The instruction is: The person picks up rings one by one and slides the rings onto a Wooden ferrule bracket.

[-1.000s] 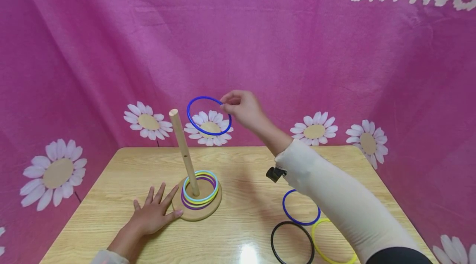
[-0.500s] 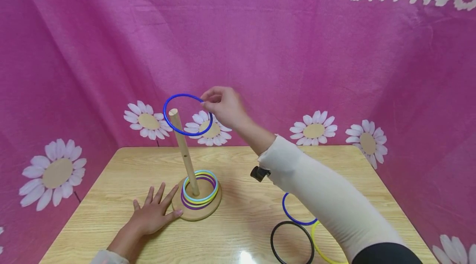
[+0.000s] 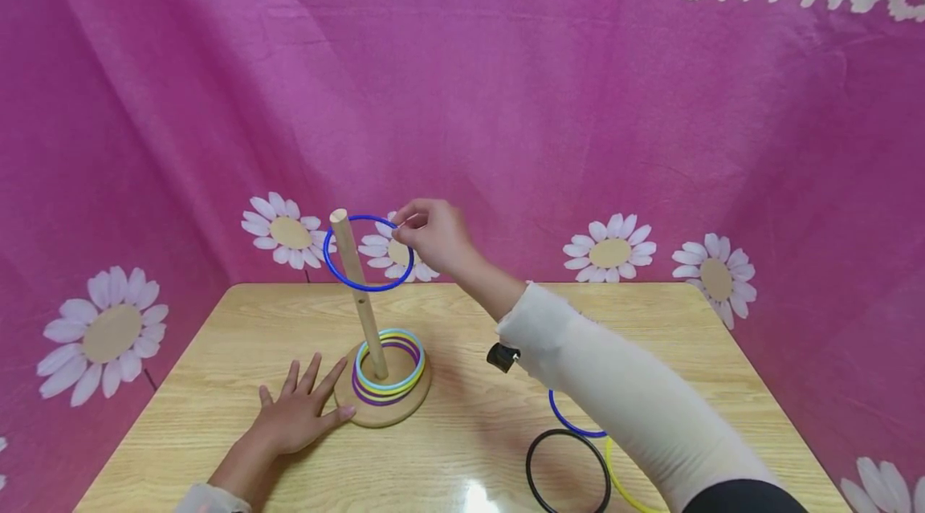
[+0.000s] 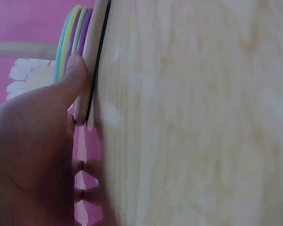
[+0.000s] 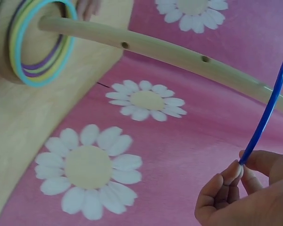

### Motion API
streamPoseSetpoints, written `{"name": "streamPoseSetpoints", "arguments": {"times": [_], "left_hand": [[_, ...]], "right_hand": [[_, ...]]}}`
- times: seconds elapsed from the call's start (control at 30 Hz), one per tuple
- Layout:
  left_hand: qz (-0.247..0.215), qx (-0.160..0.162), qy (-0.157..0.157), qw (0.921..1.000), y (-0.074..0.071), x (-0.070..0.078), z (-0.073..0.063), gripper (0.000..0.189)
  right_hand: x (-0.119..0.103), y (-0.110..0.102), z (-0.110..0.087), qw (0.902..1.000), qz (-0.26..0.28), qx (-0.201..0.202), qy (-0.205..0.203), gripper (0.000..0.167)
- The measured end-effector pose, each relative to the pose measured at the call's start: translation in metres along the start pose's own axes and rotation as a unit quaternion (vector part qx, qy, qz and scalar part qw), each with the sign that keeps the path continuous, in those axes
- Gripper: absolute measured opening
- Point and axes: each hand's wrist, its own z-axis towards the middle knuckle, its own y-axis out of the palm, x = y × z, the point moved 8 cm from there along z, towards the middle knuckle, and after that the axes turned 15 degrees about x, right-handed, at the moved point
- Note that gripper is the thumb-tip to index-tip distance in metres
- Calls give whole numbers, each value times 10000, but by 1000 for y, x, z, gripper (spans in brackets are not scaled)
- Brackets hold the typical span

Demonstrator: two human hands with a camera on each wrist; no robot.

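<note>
1. Head view: the right hand (image 3: 437, 236) pinched a slim, glossy blue ring (image 3: 368, 289) between thumb and fingertips at the ring's right side, above the table.
2. That ring was around the upper part of a round, pale wooden post (image 3: 367, 320), just below its top; the near edge crossed before the post, and the far edge passed behind it.
3. The post rose from a flat, round wooden base (image 3: 393, 414), where a stack of slim light blue, yellow, pale green and purple rings (image 3: 383, 390) lay around its foot, light blue uppermost.
4. The left hand (image 3: 292, 421) rested on the light wood-grain table (image 3: 217, 352) with fingers spread; its thumb touched the rim of the base, as the left wrist view also showed.
5. Near the table's front right lay a black ring (image 3: 528, 469), a second blue ring (image 3: 564, 421) and a yellow ring (image 3: 614, 479), the last two partly hidden by the cream sleeve (image 3: 614, 384).
6. Behind hung a pink cloth (image 3: 506, 95) printed with white daisies and the word "CRYING".
</note>
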Motion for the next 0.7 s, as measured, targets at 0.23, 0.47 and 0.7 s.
{"name": "streamPoseSetpoints", "arguments": {"times": [0.23,0.47,0.7], "left_hand": [[38,26,31,10000,0,0,0,87],[33,22,28,10000,2,-2,1,87],[101,56,50,9999,3,-3,2,87]], "right_hand": [[26,11,-11,9997,-229,-5,-7,9],[52,23,-25,9995,-297,-139,39,8],[83,36,-39,9982,-560,-163,164,7]]}}
